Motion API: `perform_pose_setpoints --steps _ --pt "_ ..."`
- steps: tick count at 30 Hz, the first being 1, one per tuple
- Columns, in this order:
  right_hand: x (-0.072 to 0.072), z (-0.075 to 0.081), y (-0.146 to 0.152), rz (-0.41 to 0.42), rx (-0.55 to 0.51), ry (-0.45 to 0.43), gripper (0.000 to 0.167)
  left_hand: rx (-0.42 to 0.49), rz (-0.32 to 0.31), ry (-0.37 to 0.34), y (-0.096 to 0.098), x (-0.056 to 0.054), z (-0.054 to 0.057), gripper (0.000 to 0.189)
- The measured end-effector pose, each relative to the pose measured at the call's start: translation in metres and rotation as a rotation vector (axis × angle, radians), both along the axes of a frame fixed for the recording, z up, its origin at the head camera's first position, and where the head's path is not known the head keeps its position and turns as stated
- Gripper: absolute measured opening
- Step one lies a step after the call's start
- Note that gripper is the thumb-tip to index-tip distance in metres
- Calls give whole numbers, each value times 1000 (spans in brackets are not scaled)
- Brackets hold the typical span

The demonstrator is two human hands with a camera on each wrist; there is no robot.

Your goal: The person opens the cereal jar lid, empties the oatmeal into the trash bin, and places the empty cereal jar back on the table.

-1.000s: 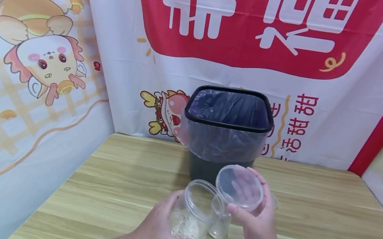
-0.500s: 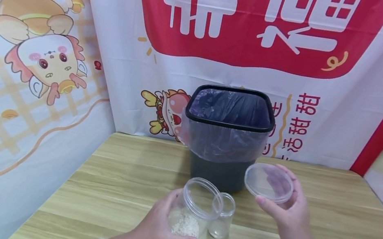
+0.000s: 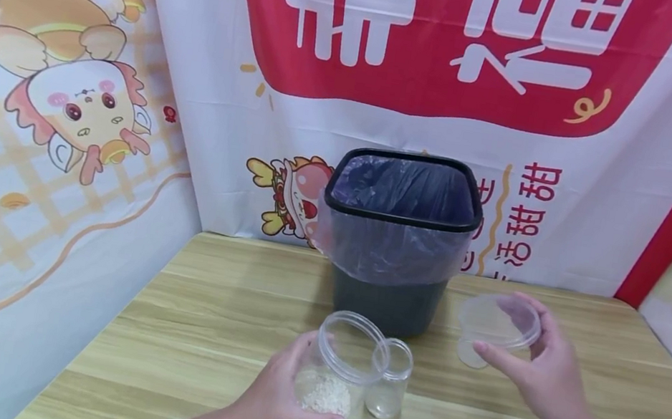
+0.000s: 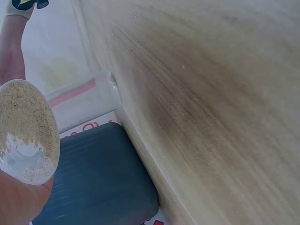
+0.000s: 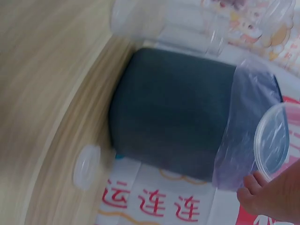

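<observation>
My left hand (image 3: 281, 404) grips a clear plastic jar (image 3: 336, 360) that leans to the right, with pale flakes (image 3: 326, 395) in its lower part. The left wrist view shows the jar's round base, flakes covering much of it. Right beside the jar's mouth, a small clear jar (image 3: 386, 394) stands upright on the table, uncovered. Over to the right, my right hand (image 3: 548, 379) pinches a wide translucent lid (image 3: 492, 321) by its edge, above the table. Beneath it lies a small translucent lid (image 3: 472, 356), partly covered from the head view but fully visible in the right wrist view.
Behind the jars stands a dark bin (image 3: 384, 300) lined with a thin purple bag (image 3: 395, 251) folded over its black rim. The wood-grain table (image 3: 217, 308) ends at a printed cloth backdrop (image 3: 212, 75).
My right hand has carried the wide lid rightward, away from the two jars, until it hangs over the small lid. My left hand and its jar have stayed nearly still.
</observation>
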State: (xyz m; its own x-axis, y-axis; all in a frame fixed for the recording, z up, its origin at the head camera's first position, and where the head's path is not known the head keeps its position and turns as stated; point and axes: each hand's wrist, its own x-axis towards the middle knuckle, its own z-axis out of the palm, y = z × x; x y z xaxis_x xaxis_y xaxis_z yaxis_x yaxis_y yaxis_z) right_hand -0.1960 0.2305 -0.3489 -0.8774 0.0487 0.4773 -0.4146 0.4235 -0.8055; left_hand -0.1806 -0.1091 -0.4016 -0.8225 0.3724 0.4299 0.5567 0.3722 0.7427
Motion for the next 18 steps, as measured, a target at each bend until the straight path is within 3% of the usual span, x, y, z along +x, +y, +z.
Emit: perform_pose_setpoints --steps 6,18 --pt "-11 0 16 -42 181 -132 83 10 -9 5 -1 0 -1 87" --pt "-32 -10 42 -27 481 -274 91 26 -32 2 -3 -1 -2 85"
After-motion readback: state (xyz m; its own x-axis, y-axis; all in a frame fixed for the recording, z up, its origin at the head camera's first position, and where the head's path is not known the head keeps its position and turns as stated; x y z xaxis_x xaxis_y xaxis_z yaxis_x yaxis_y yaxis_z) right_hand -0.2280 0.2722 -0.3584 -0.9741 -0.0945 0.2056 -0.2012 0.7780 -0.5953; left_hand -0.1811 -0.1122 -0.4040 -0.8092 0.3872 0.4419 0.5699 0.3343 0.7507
